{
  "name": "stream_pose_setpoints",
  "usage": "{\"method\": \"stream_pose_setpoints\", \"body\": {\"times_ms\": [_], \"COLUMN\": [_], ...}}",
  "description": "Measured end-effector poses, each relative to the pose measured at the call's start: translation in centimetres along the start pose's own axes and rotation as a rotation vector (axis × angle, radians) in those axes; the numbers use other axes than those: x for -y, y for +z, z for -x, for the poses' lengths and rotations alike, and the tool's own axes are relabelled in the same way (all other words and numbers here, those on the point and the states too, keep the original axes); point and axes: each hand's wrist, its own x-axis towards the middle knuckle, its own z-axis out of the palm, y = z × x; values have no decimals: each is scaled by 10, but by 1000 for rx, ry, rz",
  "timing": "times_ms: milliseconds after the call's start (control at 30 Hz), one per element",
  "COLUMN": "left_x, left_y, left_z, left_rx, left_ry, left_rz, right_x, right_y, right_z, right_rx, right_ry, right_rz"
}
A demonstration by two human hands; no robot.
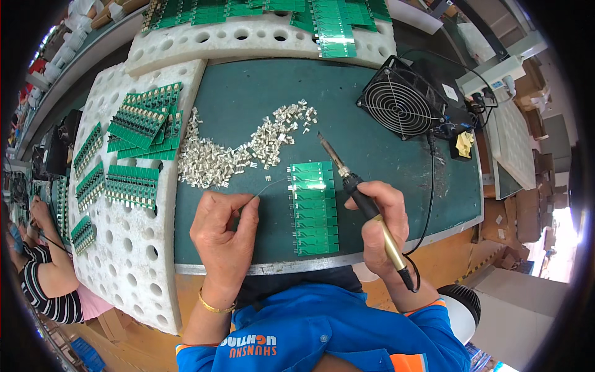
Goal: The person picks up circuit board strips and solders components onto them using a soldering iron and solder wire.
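from afar, i see the left hand (223,226) pinching wire (270,183), the right hand (382,228) gripping a soldering iron (352,183); between them on the surface (260,80), nearer the right, the green board (315,214) points lengthwise away, perhaps touching the wire.

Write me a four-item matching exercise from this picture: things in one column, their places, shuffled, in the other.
1. Thin grey wire
2. Black-and-gold soldering iron
3. Square black fan with round wire guard
4. Scattered heap of small white connectors

A. On the green benchtop, beyond the bare left hand
B. Gripped in the bare right hand
C. Toward the benchtop's far right corner
D. Pinched in the left hand

Pairs: 1-D, 2-B, 3-C, 4-A
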Motion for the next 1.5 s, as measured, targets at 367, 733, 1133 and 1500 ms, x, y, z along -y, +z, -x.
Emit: {"method": "stream_pose_setpoints", "body": {"times_ms": [367,733,1133,1500], "left_x": [9,9,8,9], "left_y": [14,15,16,16], "left_z": [-9,-9,-11,-11], "left_rx": [-21,2,9,6], "left_ry": [41,54,89,93], "left_rz": [-108,-124,-150,-192], "right_x": [-11,-12,-15,-16], "right_y": [15,26,29,31], "right_z": [-12,-15,-19,-20], "right_rx": [-97,-123,-135,-134], "right_ry": [-194,-185,-179,-190], "right_rz": [84,170,181,190]}}
